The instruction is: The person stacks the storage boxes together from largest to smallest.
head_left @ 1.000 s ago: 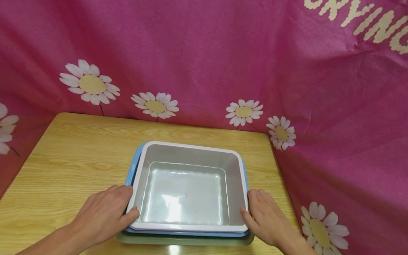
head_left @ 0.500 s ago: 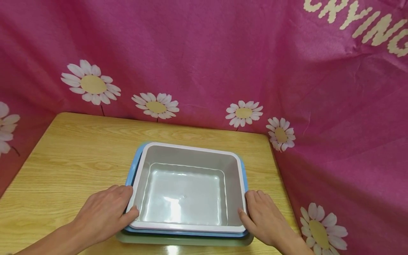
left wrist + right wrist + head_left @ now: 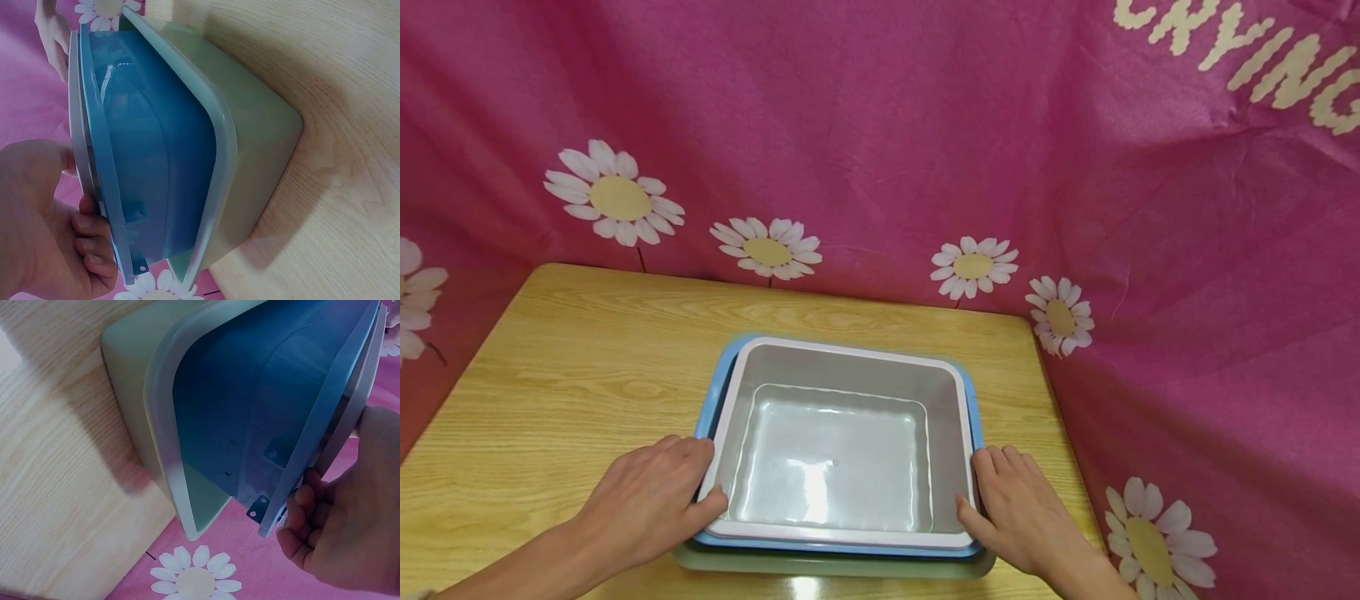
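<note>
A grey plastic bin [image 3: 835, 450] with a pale rim sits inside a blue bin [image 3: 706, 408]. The blue one stands partly within a green bin [image 3: 835, 566], its rim well above the green rim in both wrist views. My left hand [image 3: 643, 500] grips the left side of the grey bin's rim, thumb over the edge. On the opposite side my right hand [image 3: 1022, 508] holds the same rim, thumb also inside. Curled fingers [image 3: 94, 244] lie close against the blue rim in the left wrist view; whether they also hold it, I cannot tell.
The green bin rests on a wood-grain table [image 3: 602, 358]. A pink cloth [image 3: 850, 125] with printed daisies hangs along the table's back and right edges.
My right hand and the grey bin's right rim have shifted slightly left. More of the blue rim shows on the right. My left hand has hardly moved.
</note>
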The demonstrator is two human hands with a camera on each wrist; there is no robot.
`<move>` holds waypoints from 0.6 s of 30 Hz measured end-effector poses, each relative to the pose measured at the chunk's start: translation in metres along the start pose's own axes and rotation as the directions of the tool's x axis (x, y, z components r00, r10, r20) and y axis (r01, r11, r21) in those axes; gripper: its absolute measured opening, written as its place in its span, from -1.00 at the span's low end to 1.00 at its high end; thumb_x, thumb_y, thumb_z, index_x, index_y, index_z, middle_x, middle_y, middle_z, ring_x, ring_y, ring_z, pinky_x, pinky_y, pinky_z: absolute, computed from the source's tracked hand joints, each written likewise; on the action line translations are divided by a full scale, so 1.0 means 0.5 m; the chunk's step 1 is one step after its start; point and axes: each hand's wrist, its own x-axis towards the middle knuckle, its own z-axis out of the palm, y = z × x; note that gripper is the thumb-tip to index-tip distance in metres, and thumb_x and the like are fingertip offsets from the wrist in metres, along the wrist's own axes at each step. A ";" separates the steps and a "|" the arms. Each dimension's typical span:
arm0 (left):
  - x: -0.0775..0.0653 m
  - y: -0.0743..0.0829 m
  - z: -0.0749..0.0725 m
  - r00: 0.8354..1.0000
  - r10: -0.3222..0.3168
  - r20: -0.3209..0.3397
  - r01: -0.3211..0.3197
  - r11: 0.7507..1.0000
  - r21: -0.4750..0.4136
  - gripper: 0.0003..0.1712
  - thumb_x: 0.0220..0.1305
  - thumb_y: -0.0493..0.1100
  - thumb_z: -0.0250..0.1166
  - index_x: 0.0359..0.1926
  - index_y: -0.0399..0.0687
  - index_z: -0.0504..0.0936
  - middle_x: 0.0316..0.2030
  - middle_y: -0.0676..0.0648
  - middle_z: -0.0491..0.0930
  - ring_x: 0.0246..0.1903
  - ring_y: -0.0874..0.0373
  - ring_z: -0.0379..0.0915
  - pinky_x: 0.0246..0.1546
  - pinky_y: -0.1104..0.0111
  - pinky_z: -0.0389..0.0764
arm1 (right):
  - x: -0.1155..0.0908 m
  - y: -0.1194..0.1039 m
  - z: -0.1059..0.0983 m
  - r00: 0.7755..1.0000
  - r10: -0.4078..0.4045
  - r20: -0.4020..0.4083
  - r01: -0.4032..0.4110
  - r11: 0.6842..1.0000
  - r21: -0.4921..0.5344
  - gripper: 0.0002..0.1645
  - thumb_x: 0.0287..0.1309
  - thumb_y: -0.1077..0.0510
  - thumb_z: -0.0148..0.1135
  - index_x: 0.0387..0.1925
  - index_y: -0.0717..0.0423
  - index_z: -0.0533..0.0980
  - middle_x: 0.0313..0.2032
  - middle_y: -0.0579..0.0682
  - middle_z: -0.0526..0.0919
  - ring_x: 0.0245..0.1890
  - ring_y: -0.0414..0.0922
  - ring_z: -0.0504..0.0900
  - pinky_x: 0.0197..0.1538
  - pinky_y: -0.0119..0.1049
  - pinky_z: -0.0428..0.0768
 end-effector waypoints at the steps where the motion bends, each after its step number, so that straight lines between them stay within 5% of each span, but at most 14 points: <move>1: 0.001 0.000 -0.001 1.000 -0.001 0.010 0.001 1.000 -0.001 -0.66 0.08 -0.01 0.34 -0.55 0.04 0.33 -0.65 0.12 0.21 -0.59 0.23 0.16 -0.65 0.34 0.22 | 0.000 0.000 0.000 1.000 -0.002 -0.001 0.002 1.000 -0.006 -0.62 0.16 -0.12 0.23 -0.27 0.07 0.37 -0.49 -0.16 0.26 -0.38 -0.13 0.29 -0.22 -0.20 0.32; 10: 0.005 -0.009 -0.003 0.999 0.015 0.032 -0.016 0.999 0.030 -0.64 0.06 0.08 0.36 -0.54 0.07 0.36 -0.61 0.12 0.25 -0.56 0.22 0.20 -0.63 0.33 0.25 | 0.006 -0.001 -0.002 0.999 -0.034 -0.015 0.034 0.999 -0.025 -0.56 0.15 -0.16 0.28 -0.29 0.11 0.40 -0.48 -0.11 0.33 -0.37 -0.08 0.35 -0.21 -0.14 0.39; 14: 0.008 -0.013 -0.010 0.999 0.036 0.025 -0.038 0.998 0.053 -0.65 0.13 0.16 0.36 -0.49 0.06 0.48 -0.56 0.12 0.36 -0.53 0.22 0.28 -0.63 0.31 0.34 | 0.014 -0.001 -0.014 0.998 -0.023 0.057 0.023 1.000 0.009 -0.53 0.20 -0.19 0.27 -0.21 0.14 0.45 -0.40 -0.07 0.45 -0.33 -0.07 0.41 -0.15 -0.10 0.43; 18: 0.031 -0.020 -0.033 0.998 -0.012 0.056 0.009 0.998 0.054 -0.61 0.20 0.25 0.33 -0.39 0.05 0.58 -0.50 0.07 0.41 -0.52 0.20 0.33 -0.63 0.30 0.39 | 0.027 0.003 -0.035 0.987 0.005 0.161 -0.015 0.998 0.062 -0.57 0.29 -0.21 0.21 -0.22 0.08 0.48 -0.38 -0.09 0.49 -0.32 -0.10 0.44 -0.14 -0.07 0.46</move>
